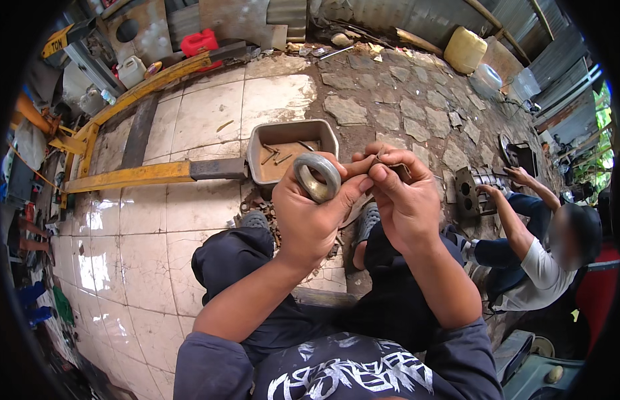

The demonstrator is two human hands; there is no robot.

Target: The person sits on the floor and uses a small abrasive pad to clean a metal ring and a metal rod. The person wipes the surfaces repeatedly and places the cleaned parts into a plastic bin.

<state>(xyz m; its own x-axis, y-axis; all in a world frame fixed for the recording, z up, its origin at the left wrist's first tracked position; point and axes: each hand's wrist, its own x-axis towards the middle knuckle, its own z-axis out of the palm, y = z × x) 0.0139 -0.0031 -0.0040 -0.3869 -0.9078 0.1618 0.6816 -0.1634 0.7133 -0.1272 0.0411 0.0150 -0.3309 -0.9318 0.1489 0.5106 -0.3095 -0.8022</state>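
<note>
My left hand [307,215] holds a thick metal ring [317,177] against its palm, while its thumb and forefinger pinch a small piece of brown, folded sheet [382,159], maybe sandpaper. My right hand [407,200] grips the same piece with thumb and fingers, so both hands meet at it. Behind the hands, a grey plastic basin [255,135] stands on the floor with brownish liquid and several bolts [270,154] in it. Small metal parts [270,215] lie in a heap between my feet, partly hidden by my hands.
A yellow steel lift frame [135,176] with dark arm ends reaches the basin from the left. On the right a co-worker [535,265] sits with both hands at an engine block [472,190]. Stone paving [345,110] meets the tiles; a yellow jerrycan [465,50] stands beyond.
</note>
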